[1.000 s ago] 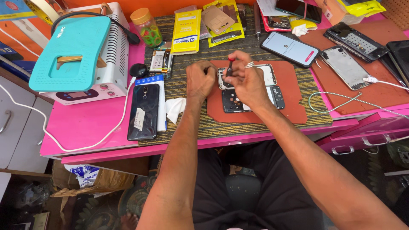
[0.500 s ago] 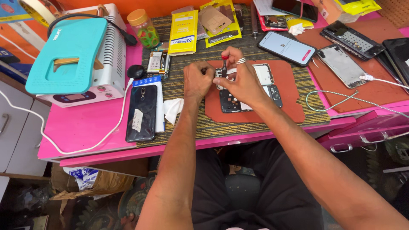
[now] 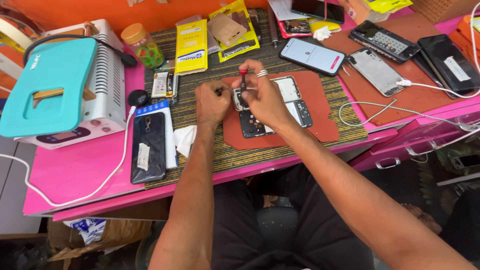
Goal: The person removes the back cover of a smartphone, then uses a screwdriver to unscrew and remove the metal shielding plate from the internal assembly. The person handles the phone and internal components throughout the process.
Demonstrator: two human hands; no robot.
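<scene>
Nearest the body, both forearms extended over the pink table edge (image 3: 150,192) onto the woven mat (image 3: 225,157). Left hand (image 3: 212,102) curled, fingertips pressed at the left edge of the opened phone (image 3: 272,107); whether anything small is pinched, cannot tell. Right hand (image 3: 262,97) closed around a thin screwdriver (image 3: 242,80), red cap up, shaft upright, tip on the phone's upper part. Opened phone flat on the red-brown pad (image 3: 320,117), at mat centre. Likely light, rigid, fragile where boards lie exposed: best gripped by the outer frame edges, never the internals. Screwdriver tip, any screw and much of the phone hidden under the hands. Left of the mat, a dark phone (image 3: 148,147); farther off, a teal-topped machine (image 3: 55,90) and yellow packets (image 3: 192,45).
</scene>
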